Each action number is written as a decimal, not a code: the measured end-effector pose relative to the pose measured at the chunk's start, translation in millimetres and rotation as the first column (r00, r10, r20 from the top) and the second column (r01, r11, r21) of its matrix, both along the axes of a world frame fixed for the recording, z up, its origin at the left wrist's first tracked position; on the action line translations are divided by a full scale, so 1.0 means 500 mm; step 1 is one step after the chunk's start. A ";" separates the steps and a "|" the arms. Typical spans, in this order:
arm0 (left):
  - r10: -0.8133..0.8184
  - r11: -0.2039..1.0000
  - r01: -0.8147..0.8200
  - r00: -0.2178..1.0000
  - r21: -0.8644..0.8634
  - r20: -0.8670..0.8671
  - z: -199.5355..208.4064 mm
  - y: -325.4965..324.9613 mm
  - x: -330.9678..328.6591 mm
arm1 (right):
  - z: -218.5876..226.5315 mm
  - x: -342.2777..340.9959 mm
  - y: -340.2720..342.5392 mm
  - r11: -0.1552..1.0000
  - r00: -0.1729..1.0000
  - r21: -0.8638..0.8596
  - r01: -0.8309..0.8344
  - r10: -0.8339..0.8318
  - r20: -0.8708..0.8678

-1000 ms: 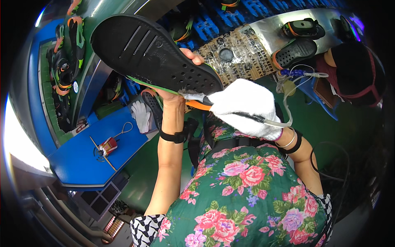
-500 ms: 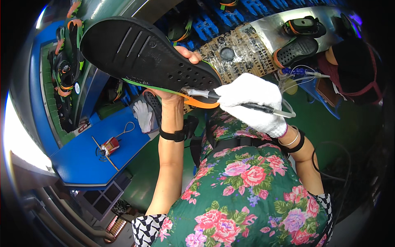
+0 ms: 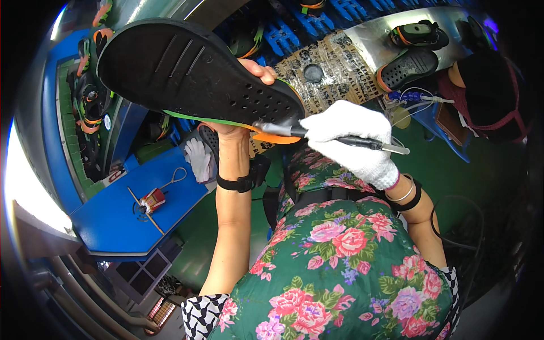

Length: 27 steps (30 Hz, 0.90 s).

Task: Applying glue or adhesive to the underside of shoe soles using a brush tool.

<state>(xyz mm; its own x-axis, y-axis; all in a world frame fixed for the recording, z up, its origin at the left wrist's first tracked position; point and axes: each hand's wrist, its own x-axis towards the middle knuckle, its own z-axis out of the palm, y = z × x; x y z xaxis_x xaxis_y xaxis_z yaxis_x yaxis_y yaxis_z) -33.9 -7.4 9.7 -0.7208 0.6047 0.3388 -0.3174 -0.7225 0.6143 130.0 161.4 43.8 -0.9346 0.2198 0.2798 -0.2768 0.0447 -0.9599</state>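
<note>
My bare left hand [image 3: 226, 130] grips a black shoe [image 3: 187, 73] from underneath, its fingers curled over the far edge. The shoe's dark face is turned up, with slots at one end and several small holes at the other. Green and orange trim runs along its near side. In a white knit glove, my right hand [image 3: 352, 136] is closed round a slim black-handled brush [image 3: 296, 131] with a clear tube at its rear end. The brush tip meets the shoe's edge beside the orange trim, near the holes.
On the blue side table [image 3: 102, 226] lie a white glove [image 3: 198, 161] and a red object with a wire loop [image 3: 152, 201]. A taped cardboard sheet [image 3: 334, 68] carries a round dark dish [image 3: 312, 73]. More shoes [image 3: 409, 69] stand at right; another person sits beyond them.
The shoe has shifted slightly left in my left hand. My right hand and the brush have turned a little, the brush tip staying along the orange-trimmed edge.
</note>
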 end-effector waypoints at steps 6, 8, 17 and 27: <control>-0.012 0.999 0.011 0.999 -0.034 -0.042 0.007 0.001 -0.008 | 0.009 0.003 0.004 0.996 0.999 0.085 -0.035 0.038 -0.037; 0.004 0.999 -0.006 0.999 -0.044 -0.050 0.012 0.004 -0.008 | 0.010 0.002 0.005 0.999 0.999 -0.030 -0.041 0.041 -0.017; -0.014 0.995 -0.002 0.986 -0.098 -0.163 0.019 0.006 -0.024 | 0.026 0.008 0.014 0.960 0.993 0.281 0.014 0.019 -0.113; 0.012 0.988 -0.028 0.995 -0.154 -0.103 -0.005 -0.002 -0.028 | 0.048 0.017 -0.022 0.931 0.960 0.365 -0.023 0.122 -0.251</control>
